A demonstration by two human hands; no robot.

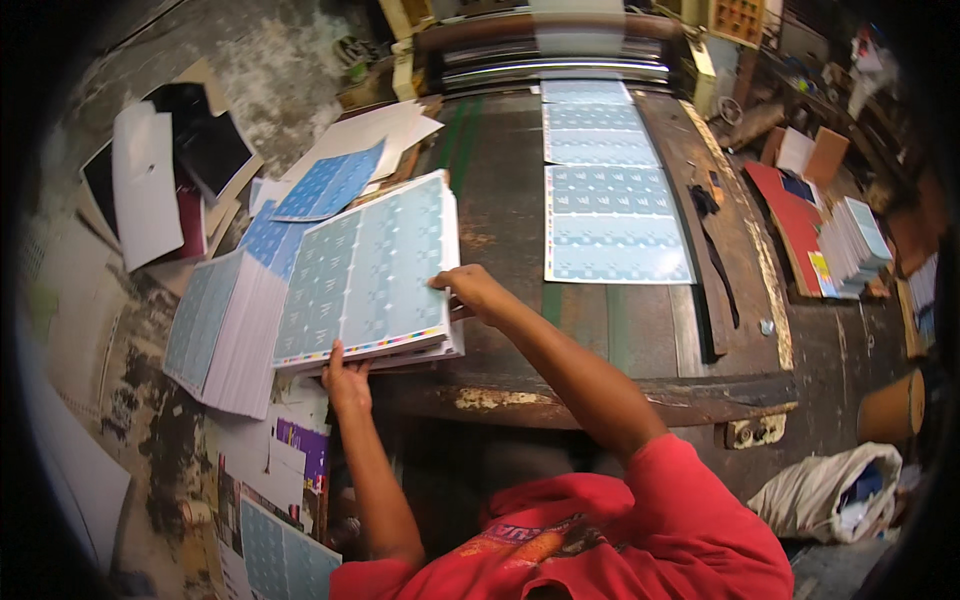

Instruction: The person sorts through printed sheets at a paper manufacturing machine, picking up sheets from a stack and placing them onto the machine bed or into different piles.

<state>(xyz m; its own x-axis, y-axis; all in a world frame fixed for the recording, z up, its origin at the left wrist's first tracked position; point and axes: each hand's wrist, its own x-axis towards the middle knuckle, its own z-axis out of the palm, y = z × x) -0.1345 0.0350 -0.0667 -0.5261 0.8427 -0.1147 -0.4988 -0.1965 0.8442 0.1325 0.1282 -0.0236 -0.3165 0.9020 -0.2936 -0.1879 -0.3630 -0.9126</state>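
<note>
We see the stack of blue printed sheets [365, 270] lying at the left near corner of the dark surface [500, 190], overhanging its edge. Our left hand [347, 382] pinches the stack's near edge, thumb on top. Our right hand [472, 290] presses fingers together on its right edge, arm stretched forward. Another sheet pile [222, 335] stands just left; single printed sheets [610, 200] lie farther right.
</note>
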